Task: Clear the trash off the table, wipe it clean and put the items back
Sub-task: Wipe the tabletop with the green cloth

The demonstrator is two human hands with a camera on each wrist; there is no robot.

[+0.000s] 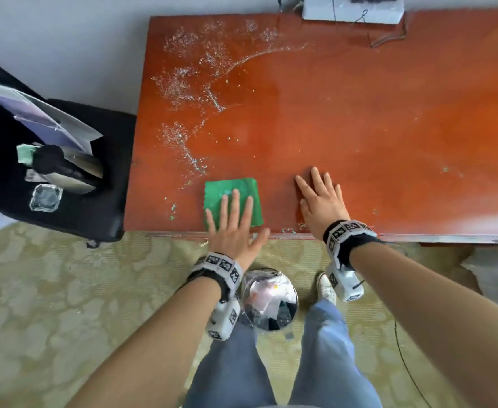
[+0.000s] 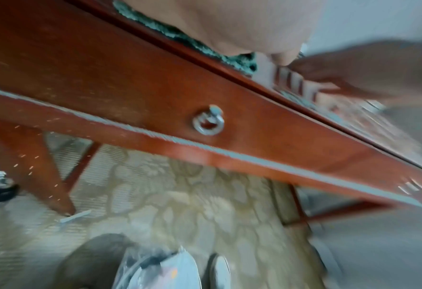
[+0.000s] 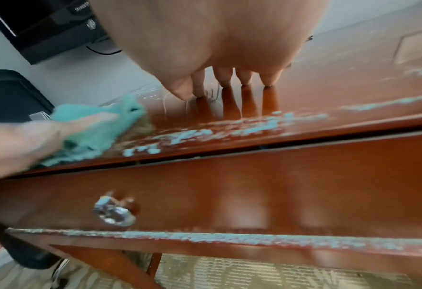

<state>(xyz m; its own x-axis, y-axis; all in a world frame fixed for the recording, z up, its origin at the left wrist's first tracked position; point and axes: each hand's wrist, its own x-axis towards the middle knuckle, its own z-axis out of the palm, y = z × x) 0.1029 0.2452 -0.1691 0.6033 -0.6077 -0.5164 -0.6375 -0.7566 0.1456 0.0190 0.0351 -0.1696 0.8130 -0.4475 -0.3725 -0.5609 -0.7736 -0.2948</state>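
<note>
Jeans-clad legs nearest, straddling a shiny trash bin point(image 1: 269, 300) on the floor. Above them, left hand point(image 1: 236, 228) flat, fingers straight, pressing a green cloth point(image 1: 233, 191) at the near edge of the red surface point(image 1: 359, 119). Right hand point(image 1: 321, 201) spread flat just right of it, holding nothing. Glittery crumbs point(image 1: 188, 83) scattered far left. Cloth: likely soft, light, limp; best driven under a flat palm, bunching easily at loose corners.

Bare forearms, no sleeves. Each wrist has a black strap with a white band of black-and-white square tag markers point(image 1: 223, 265), plus a white camera block point(image 1: 345, 285) below it, also tagged. Blue jeans point(image 1: 324, 354), white sneaker point(image 1: 327, 285).
</note>
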